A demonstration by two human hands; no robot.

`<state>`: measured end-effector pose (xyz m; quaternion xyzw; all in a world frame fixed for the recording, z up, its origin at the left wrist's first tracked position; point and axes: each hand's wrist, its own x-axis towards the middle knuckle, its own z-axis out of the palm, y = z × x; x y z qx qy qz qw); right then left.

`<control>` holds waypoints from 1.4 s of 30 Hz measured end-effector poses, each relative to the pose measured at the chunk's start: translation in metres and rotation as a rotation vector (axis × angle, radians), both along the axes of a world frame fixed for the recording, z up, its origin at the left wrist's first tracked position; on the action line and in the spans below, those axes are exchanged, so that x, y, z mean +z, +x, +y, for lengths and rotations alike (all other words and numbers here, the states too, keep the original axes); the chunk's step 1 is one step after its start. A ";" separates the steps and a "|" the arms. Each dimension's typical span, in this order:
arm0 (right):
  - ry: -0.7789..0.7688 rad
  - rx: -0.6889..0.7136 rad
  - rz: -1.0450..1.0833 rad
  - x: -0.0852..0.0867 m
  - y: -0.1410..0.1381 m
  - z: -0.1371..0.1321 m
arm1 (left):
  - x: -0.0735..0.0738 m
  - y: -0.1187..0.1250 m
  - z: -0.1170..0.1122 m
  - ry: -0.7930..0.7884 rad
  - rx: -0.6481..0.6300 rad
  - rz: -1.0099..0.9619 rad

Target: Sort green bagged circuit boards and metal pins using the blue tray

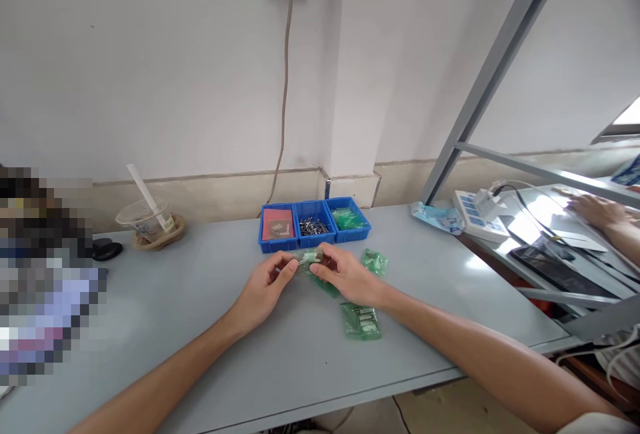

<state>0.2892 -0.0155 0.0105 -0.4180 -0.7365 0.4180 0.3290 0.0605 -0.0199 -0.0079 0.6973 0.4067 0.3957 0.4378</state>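
Observation:
Both hands meet over the table just in front of the blue bins, pinching a small clear plastic bag point(311, 258) with pale parts in it. My left hand point(265, 291) grips its left side between thumb and index finger, where a thin light piece shows at the fingertips. On the right side, the thumb and fingers of my right hand point(347, 275) are closed on the bag. Partly hidden under the hands lies a green plastic bag point(326, 286). Another green bag point(375, 262) rests beyond my right wrist, and a green bag with metal and white parts point(362, 321) lies nearer me.
Three joined blue bins hold a red packet point(279, 222), dark screws point(313, 226) and green bags point(349, 219). A plastic cup point(145, 219) stands at left; a blue packet point(437, 219) and power strip point(479, 215) sit right. A metal frame point(483, 94) rises beside another person's hand point(597, 211).

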 end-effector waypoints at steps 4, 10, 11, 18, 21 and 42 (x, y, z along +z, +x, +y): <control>-0.028 -0.002 0.053 -0.002 0.001 0.004 | -0.003 -0.002 0.002 0.001 0.036 -0.010; -0.025 -0.003 0.033 -0.001 0.002 0.003 | -0.005 -0.003 0.003 0.006 0.056 -0.008; -0.029 0.004 0.032 -0.002 0.002 0.003 | -0.005 -0.003 0.002 0.007 0.059 -0.010; -0.034 0.001 0.053 -0.004 0.002 0.004 | -0.005 -0.003 0.001 0.044 0.049 0.009; -0.057 0.007 0.096 -0.004 0.002 0.004 | -0.005 -0.003 0.001 0.065 0.059 0.034; 0.029 0.042 0.130 0.000 -0.002 0.000 | -0.006 -0.002 0.002 0.020 0.001 0.061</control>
